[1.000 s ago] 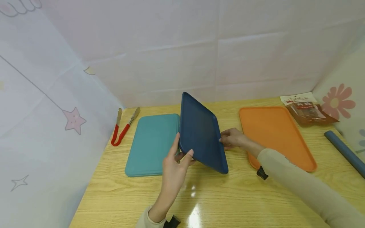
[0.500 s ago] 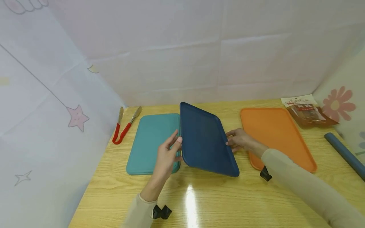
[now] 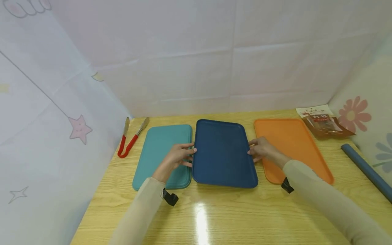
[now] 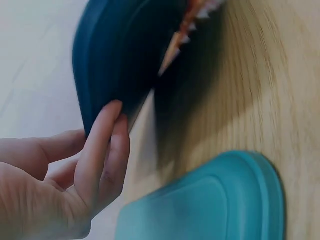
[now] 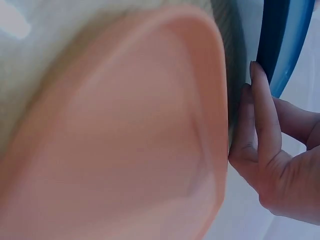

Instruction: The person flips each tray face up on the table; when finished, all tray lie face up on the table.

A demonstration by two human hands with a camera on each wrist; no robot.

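A dark blue rectangular tray (image 3: 225, 153) is held between both hands, face up, close over the wooden table. My left hand (image 3: 175, 157) pinches its left edge, thumb on top and fingers beneath, above the teal tray (image 3: 162, 136). On the opposite edge, my right hand (image 3: 264, 149) grips with thumb above and fingertips under the rim. In the left wrist view the blue tray's underside (image 4: 115, 55) shows, raised off the wood. The orange tray (image 3: 284, 139) lies on the table just right of it, partly under my right hand.
Red-handled tongs (image 3: 130, 141) lie at the far left. A brown food packet (image 3: 326, 124) rests in the back right corner, with a blue-grey rolled tube (image 3: 367, 168) in front of it. White patterned cloth (image 3: 183, 61) walls the back and sides.
The blue tray has turned from steeply tilted to nearly level and come down between the teal and orange trays. The left hand shifted from its lower corner to its left side.
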